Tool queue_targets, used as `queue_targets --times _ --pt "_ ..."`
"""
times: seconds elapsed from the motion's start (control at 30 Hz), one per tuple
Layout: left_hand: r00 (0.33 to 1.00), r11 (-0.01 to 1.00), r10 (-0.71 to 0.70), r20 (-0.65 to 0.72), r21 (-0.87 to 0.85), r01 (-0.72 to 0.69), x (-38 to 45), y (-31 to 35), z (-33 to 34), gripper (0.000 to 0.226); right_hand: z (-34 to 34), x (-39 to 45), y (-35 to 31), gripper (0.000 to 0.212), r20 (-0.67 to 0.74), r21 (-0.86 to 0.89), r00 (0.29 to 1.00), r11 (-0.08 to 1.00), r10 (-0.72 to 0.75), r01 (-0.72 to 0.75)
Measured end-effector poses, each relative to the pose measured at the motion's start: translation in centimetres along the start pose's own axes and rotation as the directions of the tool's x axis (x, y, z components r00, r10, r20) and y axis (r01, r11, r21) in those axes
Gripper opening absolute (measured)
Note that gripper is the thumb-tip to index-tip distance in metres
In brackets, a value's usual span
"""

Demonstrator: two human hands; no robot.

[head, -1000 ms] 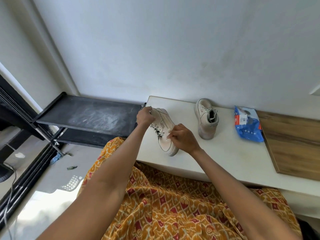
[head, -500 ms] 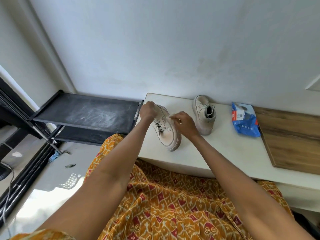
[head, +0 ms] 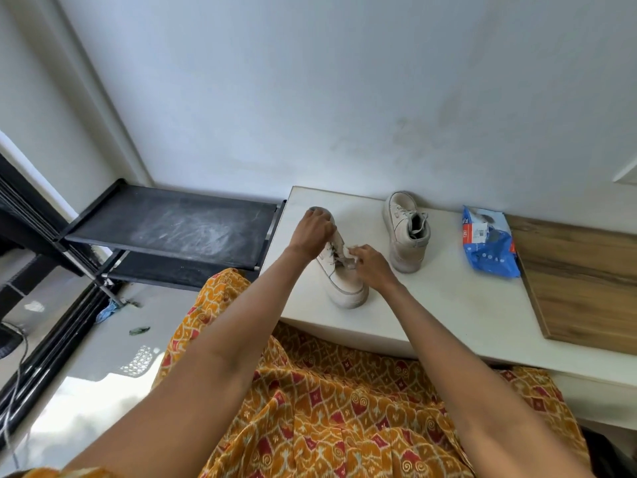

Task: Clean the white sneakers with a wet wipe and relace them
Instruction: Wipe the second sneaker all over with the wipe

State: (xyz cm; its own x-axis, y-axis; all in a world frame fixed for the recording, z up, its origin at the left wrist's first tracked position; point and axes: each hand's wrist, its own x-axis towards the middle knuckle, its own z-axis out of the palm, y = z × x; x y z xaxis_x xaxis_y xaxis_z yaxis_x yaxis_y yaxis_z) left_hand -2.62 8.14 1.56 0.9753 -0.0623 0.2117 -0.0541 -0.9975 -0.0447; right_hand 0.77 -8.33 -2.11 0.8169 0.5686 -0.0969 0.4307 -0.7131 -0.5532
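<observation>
A white sneaker (head: pixel 346 284) stands on the white table (head: pixel 448 305), toe toward me near the front left edge. My left hand (head: pixel 312 232) grips its heel and collar. My right hand (head: pixel 370 267) pinches a crumpled white wet wipe (head: pixel 350 254) against the lace area and side of that sneaker. The second white sneaker (head: pixel 405 231) stands upright further back, toe toward the wall, untouched. A blue pack of wet wipes (head: pixel 489 243) lies to its right.
A wooden board (head: pixel 579 281) covers the table's right part. A dusty black shelf rack (head: pixel 172 229) stands left of the table against the wall. My orange patterned clothing (head: pixel 327 408) fills the foreground below the table's edge.
The right hand moved from the toe up to the laces, then back down the sneaker's side with the wipe. The left hand kept its hold on the heel.
</observation>
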Motion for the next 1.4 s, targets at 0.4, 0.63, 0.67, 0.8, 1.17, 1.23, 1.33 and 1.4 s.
queue_targets --times 0.4,0.63,0.67,0.8,1.17,1.23,1.33,1.4 --pt "0.991 1.0 -0.01 0.133 0.013 0.008 0.2 0.0 -0.7 0.022 0.8 -2.6 1.8 0.023 -0.135 0.203 0.988 0.978 0.08 -0.051" --pt "0.984 0.995 -0.098 0.149 0.018 0.096 0.4 0.2 -0.6 0.021 0.1 -5.0 1.8 0.016 -0.119 0.086 0.992 0.994 -0.052 0.062" --pt "0.984 0.995 -0.102 0.146 0.024 0.1 0.4 0.3 -0.5 0.023 -0.5 -5.1 1.8 0.016 -0.079 0.074 0.994 0.994 -0.069 0.075" --pt "0.976 0.988 -0.152 0.157 0.064 0.144 0.6 0.7 -0.7 0.023 -2.4 -3.2 1.4 0.017 -0.086 0.039 0.99 0.993 -0.109 0.113" --pt "0.957 0.959 -0.221 0.189 0.22 0.178 0.9 1.5 -0.8 0.029 -1.7 -0.6 0.9 0.037 0.228 -0.448 0.943 0.833 -0.244 0.324" --pt "0.951 0.96 -0.228 0.209 0.21 0.184 0.8 1.4 -1.0 0.025 -2.4 -0.7 1.1 0.031 0.218 -0.458 0.938 0.82 -0.269 0.342" --pt "0.942 0.957 -0.23 0.245 0.232 0.173 0.7 1.2 -1.1 0.022 -3.8 -0.7 1.9 0.018 0.207 -0.362 0.951 0.885 -0.231 0.294" --pt "0.946 0.957 -0.228 0.231 0.235 0.173 0.7 1.4 -1.3 0.023 -4.7 -0.7 2.7 0.016 0.174 -0.284 0.97 0.934 -0.169 0.214"
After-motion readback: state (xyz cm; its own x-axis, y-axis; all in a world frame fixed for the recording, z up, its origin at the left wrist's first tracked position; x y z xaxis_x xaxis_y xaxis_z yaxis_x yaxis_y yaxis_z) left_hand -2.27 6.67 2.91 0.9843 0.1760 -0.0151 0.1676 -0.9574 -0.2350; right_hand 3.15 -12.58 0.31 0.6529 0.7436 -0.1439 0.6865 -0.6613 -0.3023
